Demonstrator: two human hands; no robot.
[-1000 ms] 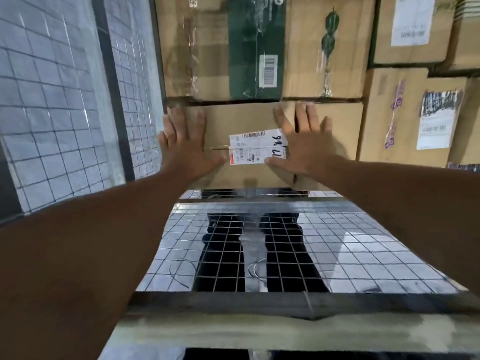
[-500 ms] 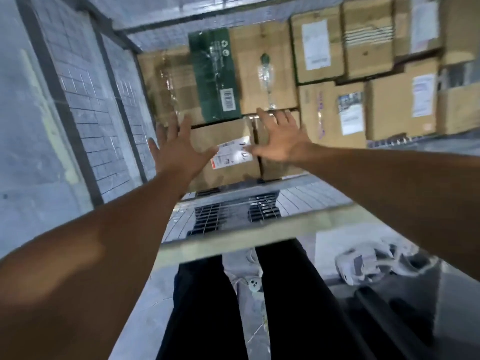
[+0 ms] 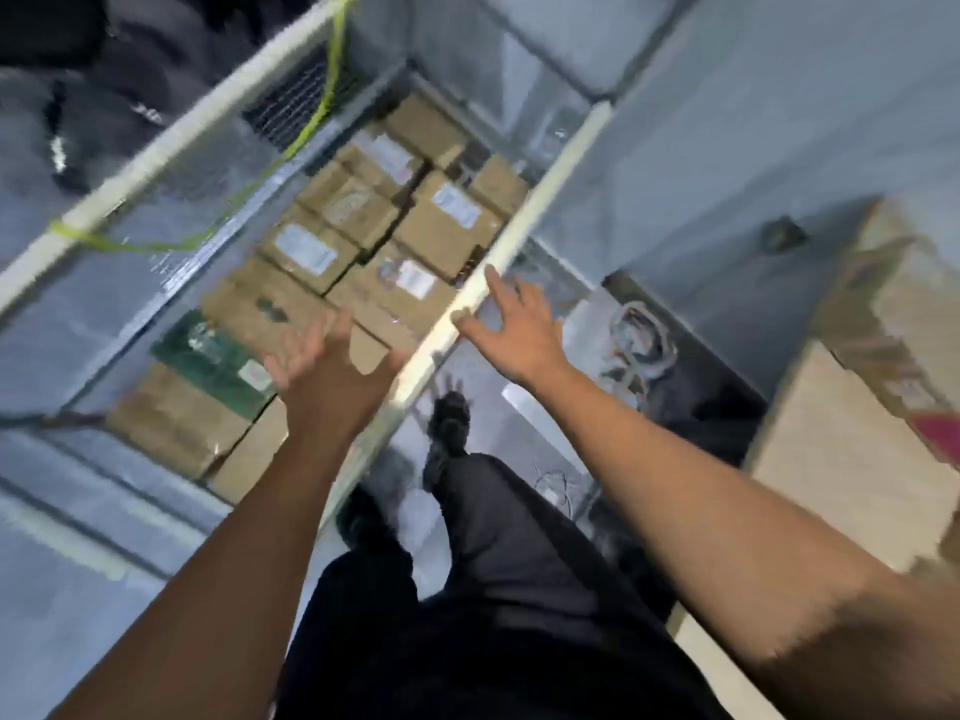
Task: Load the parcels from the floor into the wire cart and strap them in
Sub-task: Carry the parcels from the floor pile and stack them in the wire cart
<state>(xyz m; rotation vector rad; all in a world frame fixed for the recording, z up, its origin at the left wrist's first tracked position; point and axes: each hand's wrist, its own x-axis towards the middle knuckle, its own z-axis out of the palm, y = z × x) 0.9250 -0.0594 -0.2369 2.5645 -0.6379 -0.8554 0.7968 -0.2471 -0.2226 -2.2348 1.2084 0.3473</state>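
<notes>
The wire cart [image 3: 498, 241] fills the middle of the blurred view, and I look down into it at several brown cardboard parcels [image 3: 447, 226] stacked inside, one with a green panel [image 3: 208, 361]. My left hand [image 3: 322, 371] hovers open above the parcels at the cart's near end, fingers spread, holding nothing. Open too, my right hand [image 3: 509, 324] sits beside the cart's pale top rail, fingertips close to it; whether they touch it I cannot tell. A yellow-green strap [image 3: 311, 122] hangs from the cart's far rail.
Large cardboard boxes [image 3: 852, 439] stand on the floor at the right. A white bag with cords [image 3: 634, 345] lies on a dark pallet beyond my right hand. My dark trousers and shoes [image 3: 447, 423] stand next to the cart's near side.
Both hands have come off the labelled parcel they pressed into the stack and drawn back. My view has swung and risen, looking down over the cart's rail.
</notes>
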